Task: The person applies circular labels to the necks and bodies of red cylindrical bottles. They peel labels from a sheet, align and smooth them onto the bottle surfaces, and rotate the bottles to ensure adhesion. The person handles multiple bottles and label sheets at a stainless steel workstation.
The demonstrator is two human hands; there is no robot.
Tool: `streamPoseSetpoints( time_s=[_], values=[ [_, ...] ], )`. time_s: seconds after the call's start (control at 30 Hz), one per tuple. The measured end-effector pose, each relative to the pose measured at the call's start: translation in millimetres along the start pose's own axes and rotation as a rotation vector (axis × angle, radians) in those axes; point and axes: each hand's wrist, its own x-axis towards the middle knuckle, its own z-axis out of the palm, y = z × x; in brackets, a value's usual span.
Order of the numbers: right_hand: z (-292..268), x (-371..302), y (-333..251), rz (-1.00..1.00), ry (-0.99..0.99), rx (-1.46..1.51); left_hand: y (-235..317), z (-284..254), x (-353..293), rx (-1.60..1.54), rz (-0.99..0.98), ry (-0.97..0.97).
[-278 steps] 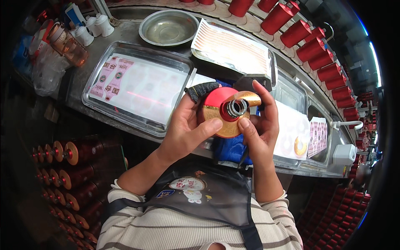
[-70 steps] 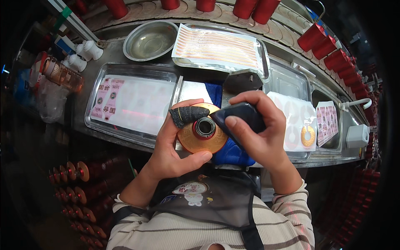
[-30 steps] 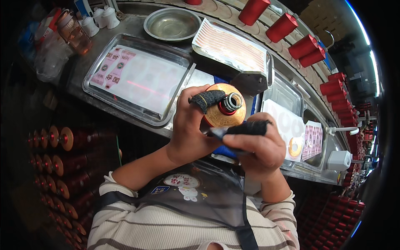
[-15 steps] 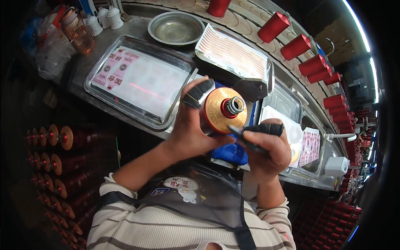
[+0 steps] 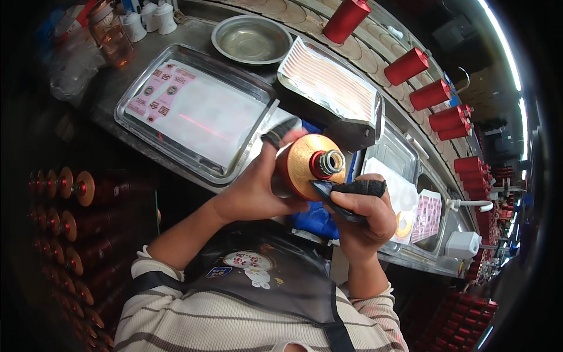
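A red bottle with a gold round top point(image 5: 302, 164) and an uncapped threaded neck tilts toward me. My left hand point(image 5: 255, 185) is wrapped round its side, with a black cover on one finger. In my right hand point(image 5: 369, 220) is a dark, flat, pointed tool point(image 5: 324, 192), pinched under a thumb with a black cover. Its tip rests at the edge of the gold top, below the neck. The tool's other end is hidden in my palm. Under the bottle, blue cloth point(image 5: 316, 220) shows between my hands.
A metal tray point(image 5: 120, 111) with white and pink label sheets lies left; a metal bowl point(image 5: 251, 41) stands behind. Beyond the tray of striped strips point(image 5: 328, 76), a conveyor carries red bottles point(image 5: 406, 66). Right are more label sheets point(image 5: 427, 216) and a white jug point(image 5: 463, 245). Bottles point(image 5: 85, 189) are stacked lower left.
The bottle has turned slightly in my left hand and sits a little lower. The tool's tip has shifted left and down along the gold top. Red bottles on the conveyor have moved along.
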Motion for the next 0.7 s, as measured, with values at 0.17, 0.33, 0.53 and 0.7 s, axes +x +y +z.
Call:
streamPoseSetpoints(
  time_s=[0.17, 0.33, 0.53, 0.7],
  values=[
    [-1, -3, -1, 0.001, 0.007, -0.057, 5, 19, 1, 0.321, 0.118, 0.141],
    [0, -1, -3, 0.026, 0.0, -0.079, 9, 13, 8, -0.094, 0.07, 0.077],
    [0, -2, -3, 0.057, 0.03, -0.022, -5, 22, -3, 0.243, 0.172, 0.159],
    [4, -5, -3, 0.071, 0.056, -0.031, -2, -1, 9, 0.121, 0.265, -0.034]
  ],
)
